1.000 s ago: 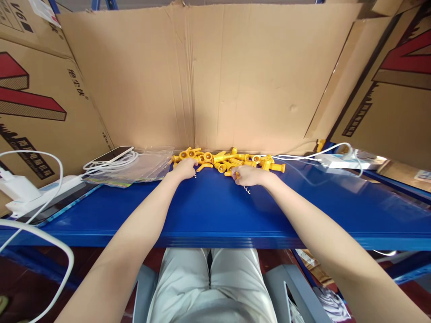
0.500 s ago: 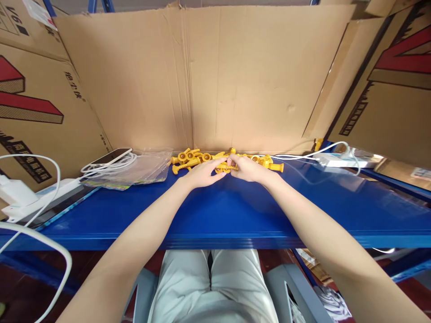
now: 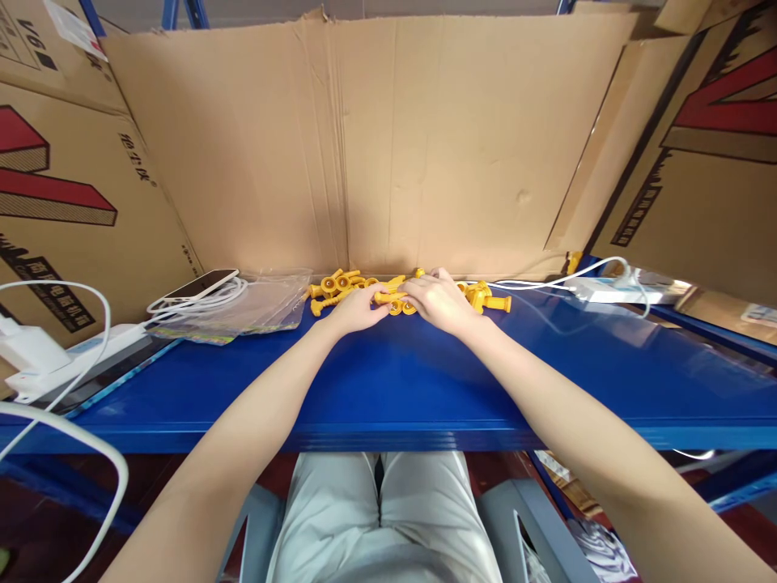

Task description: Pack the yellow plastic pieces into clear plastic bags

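A short yellow plastic bar (image 3: 388,298) lies between my two hands near the back of the blue tabletop. My left hand (image 3: 359,310) pinches its left end between thumb and fingers. Over the right end curl the fingers of my right hand (image 3: 442,301), which hide part of it. Just below the bar show yellow round wheel-like pieces (image 3: 402,308); whether they are joined to it I cannot tell. More yellow plastic pieces (image 3: 337,283) lie in a heap beyond my left hand, and a yellow piece with a tube-like end (image 3: 498,304) rests to the right of my right hand.
A cardboard sheet (image 3: 388,146) stands upright behind the blue tabletop (image 3: 413,380). Clear plastic bags (image 3: 267,304), a phone (image 3: 197,287) and coiled white cable are on the left. White power strips (image 3: 78,356) sit on the left, with another white strip (image 3: 619,290) at the right.
My hands have moved slightly apart, the left one leftward. The yellow bar now shows between my fingertips, and my right hand has turned flatter over its end.
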`<state>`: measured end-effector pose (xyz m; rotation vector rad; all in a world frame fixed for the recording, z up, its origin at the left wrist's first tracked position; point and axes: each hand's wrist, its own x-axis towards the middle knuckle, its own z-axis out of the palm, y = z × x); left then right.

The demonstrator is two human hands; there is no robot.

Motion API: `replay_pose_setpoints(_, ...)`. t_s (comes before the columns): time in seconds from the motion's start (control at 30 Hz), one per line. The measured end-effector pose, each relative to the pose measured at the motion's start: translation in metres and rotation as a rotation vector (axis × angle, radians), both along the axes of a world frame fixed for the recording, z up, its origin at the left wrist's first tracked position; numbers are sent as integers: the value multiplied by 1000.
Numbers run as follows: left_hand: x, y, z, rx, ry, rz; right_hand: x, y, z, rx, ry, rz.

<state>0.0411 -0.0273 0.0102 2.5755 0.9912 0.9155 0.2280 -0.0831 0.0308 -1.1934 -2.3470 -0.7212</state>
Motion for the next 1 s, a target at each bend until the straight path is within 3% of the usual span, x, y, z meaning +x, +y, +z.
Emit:
replay_pose_setpoints(0.2, 1, -6, 5, -304, -101, -66, 5, 4, 0, 61, -38, 15)
replay_pose_setpoints(0.43, 4, 2, -3, -325, -103, -89, 3, 5, -4, 124, -25, 38)
replay_pose_setpoints(0.57, -1, 8, -5, -166, -101, 101, 6, 6, 0, 162, 94, -18)
replay_pose_setpoints(0.67, -8, 13, -3, 5, -69, 289, 17, 8, 6, 128, 236, -183)
replay_pose_setpoints(0.77, -14, 15, -1, 63, -9, 439, 37, 11, 11, -5, 350, -493)
replay_pose_setpoints(0.9, -18, 14, 2, 103, 61, 522, 62, 15, 12, -277, 327, -866)
replay_pose_setpoints(1.0, -19, 13, 4, 92, 79, 535, 73, 19, 10, -500, 313, -963)
